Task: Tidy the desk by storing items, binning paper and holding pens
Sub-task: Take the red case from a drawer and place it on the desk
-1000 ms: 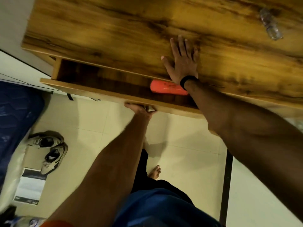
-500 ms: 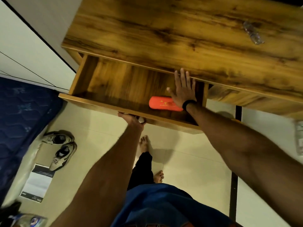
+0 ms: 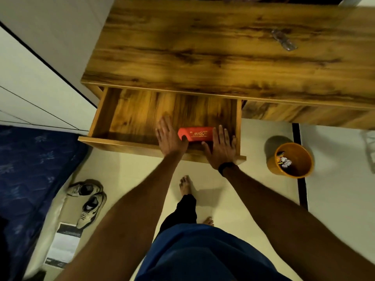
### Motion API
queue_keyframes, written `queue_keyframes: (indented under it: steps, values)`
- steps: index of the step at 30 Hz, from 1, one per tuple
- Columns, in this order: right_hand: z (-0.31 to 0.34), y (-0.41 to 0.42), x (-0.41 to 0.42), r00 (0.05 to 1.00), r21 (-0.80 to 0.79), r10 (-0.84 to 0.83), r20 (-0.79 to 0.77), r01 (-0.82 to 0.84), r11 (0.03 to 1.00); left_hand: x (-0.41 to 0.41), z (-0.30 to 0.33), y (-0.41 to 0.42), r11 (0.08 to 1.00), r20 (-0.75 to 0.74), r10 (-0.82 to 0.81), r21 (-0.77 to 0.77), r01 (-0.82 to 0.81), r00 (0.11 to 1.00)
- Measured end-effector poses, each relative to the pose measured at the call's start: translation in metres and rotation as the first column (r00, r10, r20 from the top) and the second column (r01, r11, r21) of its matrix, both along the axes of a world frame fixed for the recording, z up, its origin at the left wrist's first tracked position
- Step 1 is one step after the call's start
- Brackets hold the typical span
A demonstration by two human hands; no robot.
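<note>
A red case [image 3: 197, 134] with gold lettering lies in the open drawer [image 3: 125, 144] of the wooden desk [image 3: 203, 47], near the drawer's front right. My left hand [image 3: 170, 138] lies at the case's left end with straight fingers, its thumb touching the case. At the right end sits my right hand [image 3: 222, 145], wearing a black wristband, with fingers straight and the thumb against the case's front edge. A clear plastic item [image 3: 284, 42] rests on the desk top at the far right.
An orange bin [image 3: 292, 173] holding crumpled paper [image 3: 285, 162] stands on the floor to the right of the drawer. On the left, a pair of shoes [image 3: 89, 199] and a booklet [image 3: 63, 244] lie beside a blue mattress [image 3: 30, 169]. My bare feet stand below the drawer.
The drawer has come out further. My left hand left the drawer front and moved inside, beside the case. My right hand came down off the desk top to the case's right end.
</note>
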State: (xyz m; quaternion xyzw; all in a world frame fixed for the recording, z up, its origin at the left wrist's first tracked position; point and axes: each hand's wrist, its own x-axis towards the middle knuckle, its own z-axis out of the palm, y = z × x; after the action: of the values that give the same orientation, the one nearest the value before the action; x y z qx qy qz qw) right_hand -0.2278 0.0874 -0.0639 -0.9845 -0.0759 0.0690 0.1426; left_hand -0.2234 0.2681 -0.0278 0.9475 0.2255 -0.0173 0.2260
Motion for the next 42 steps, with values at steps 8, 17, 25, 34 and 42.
queue_keyframes:
  steps: [8,17,25,34,42]
  values:
    - [-0.003,0.0,0.001,1.0,0.047,0.008,0.027,-0.009,0.999,0.039,-0.029,-0.014,0.876,-0.318,-0.478,-0.101,0.472,0.819]
    - [0.005,-0.002,0.014,0.988,0.004,0.09,0.123,-0.092,0.996,0.071,-0.034,-0.005,0.935,-0.355,-0.348,-0.206,0.29,0.868]
    - [0.012,0.0,0.063,0.986,0.047,0.059,0.158,-0.068,0.997,0.101,0.014,0.012,0.887,0.205,-0.45,-0.01,0.462,0.869]
    - [0.049,-0.008,0.134,0.973,-0.117,0.231,-0.006,-0.23,0.966,0.24,0.051,0.005,0.848,0.0,-0.528,0.049,0.527,0.849]
    - [0.041,-0.015,0.161,0.994,-0.212,0.038,-0.098,-0.058,0.975,0.269,0.024,0.014,0.773,-0.103,-0.629,0.022,0.634,0.771]
